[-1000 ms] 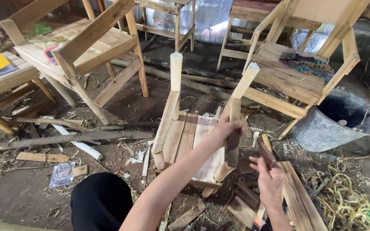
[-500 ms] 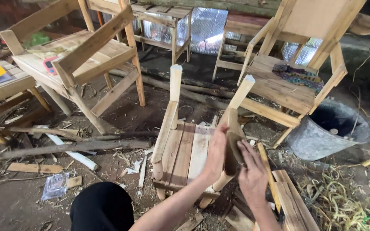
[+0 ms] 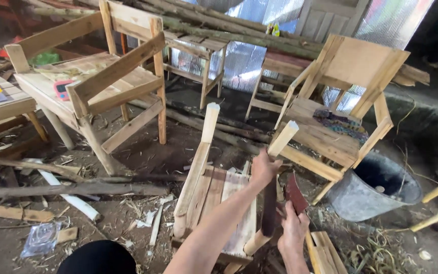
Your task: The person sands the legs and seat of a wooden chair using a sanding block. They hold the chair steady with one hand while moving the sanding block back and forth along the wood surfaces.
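- Small wooden chair frame (image 3: pixel 219 203) lies on the dirt floor (image 3: pixel 143 147), seat slats facing up, two round legs pointing away from the camera.
- L. hand (image 3: pixel 263 170): fingers clamped round the right-side leg (image 3: pixel 282 138), near where it meets the seat; steadies the frame.
- R. hand (image 3: pixel 292 228): fingers closed on a dark reddish flat piece (image 3: pixel 295 193) (tool or offcut, cannot tell which), held just beside the dark side rail (image 3: pixel 268 208).
- Done, judged from the layout: seat slats appear fixed between the side members; both visible legs seated; leg tips look trimmed pale.
- Left, judged: work centres on the right side rail/leg joint, so that side seems unfinished; no backrest boards seen on this frame, unlike the finished chairs nearby.
- Overall est.: roughly mid-build; frame assembled, fitting/finishing on one side in hand.
- Surroundings: larger slatted chair (image 3: pixel 102 86) to the left, second chair (image 3: pixel 340 116) w/ patterned cloth (image 3: pixel 340 124) on its seat to the right, grey metal bucket (image 3: pixel 376 190) beside it.
- Floor litter: poles, offcuts, shavings, a clear plastic packet (image 3: pixel 40 238) lower left.
- Person's dark knee (image 3: pixel 97 259) at bottom edge.
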